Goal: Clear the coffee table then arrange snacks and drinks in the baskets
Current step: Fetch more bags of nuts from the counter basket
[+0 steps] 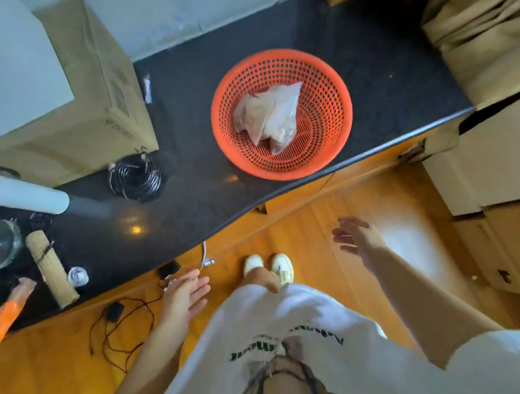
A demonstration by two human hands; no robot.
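Hovering hands – left (184, 294), right (356, 238) – palms open, empty.

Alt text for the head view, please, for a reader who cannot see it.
An orange basket holding a plastic bag sits on a dark counter. Below, the person's left hand and right hand hang open and empty over a wooden floor.

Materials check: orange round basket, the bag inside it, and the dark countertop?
Orange round perforated basket: looks like moulded plastic, with uniform holes and a smooth rim. Translucent crumpled bag inside it: thin plastic film, wrinkled, pale contents showing through. Dark speckled countertop: probably polished stone such as granite, or a lookalike, since it is glossy and reflects light.
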